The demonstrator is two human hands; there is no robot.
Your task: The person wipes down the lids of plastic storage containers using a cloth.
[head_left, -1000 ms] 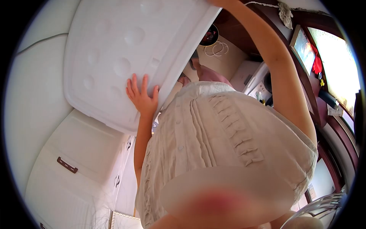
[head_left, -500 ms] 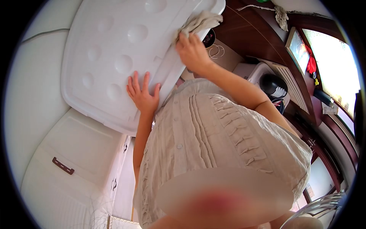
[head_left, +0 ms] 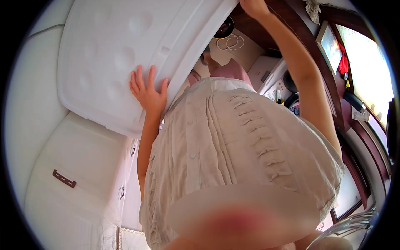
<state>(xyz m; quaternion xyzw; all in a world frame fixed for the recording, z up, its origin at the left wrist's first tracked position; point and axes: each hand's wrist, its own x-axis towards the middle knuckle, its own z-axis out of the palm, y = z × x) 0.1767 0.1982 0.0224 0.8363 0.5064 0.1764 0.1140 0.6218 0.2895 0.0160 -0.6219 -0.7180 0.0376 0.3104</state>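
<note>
A large white dimpled panel [head_left: 98, 54] fills the space ahead and left of the person near me — their left hand [head_left: 149, 92] lies on it, fingers spread and grasping nothing; the right hand [head_left: 254, 6] is by its far edge, cut off, so I cannot tell its grip. Beyond, a round dark container [head_left: 232, 30] holds something reddish — white rings [head_left: 229, 43] lie just beside it

The left hand [head_left: 148, 92] lay spread on a dimpled white plastic lid [head_left: 100, 62]; the right hand [head_left: 255, 6], partly cut off, was near its far edge.
</note>
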